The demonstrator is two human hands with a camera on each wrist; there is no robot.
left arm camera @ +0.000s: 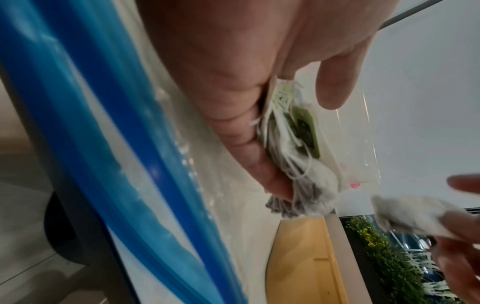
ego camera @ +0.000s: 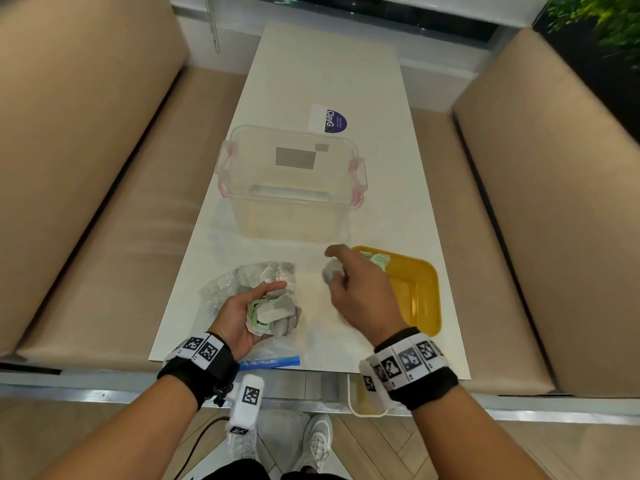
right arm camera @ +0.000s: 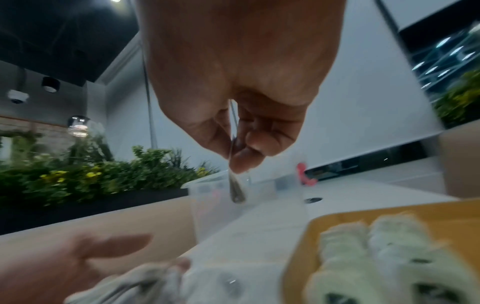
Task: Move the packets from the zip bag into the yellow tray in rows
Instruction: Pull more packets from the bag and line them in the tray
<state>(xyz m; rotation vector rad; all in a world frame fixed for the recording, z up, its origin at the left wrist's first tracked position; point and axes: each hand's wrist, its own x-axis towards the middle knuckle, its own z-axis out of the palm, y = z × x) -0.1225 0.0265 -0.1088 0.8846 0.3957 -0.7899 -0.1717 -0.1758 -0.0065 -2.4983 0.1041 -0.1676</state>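
Head view. Item: single packet (ego camera: 331, 271), pinched in right hand (ego camera: 360, 292) fingertips, hanging above the surface (ego camera: 346, 81) just left of the yellow tray (ego camera: 420, 296). Tray: near right corner of surface; packets already laid along its far edge, long axes running front to back. Left hand (ego camera: 242, 317): palm up over the zip bag (ego camera: 221, 289), fingers curled round a bundle of packets (ego camera: 273, 311). Right hand nearer tray.

A yellow tray (ego camera: 420, 296) is showing beside white-and-green packets (ego camera: 268, 311); the zip bag (ego camera: 242, 282) is looking clear, its strip seemingly blue.
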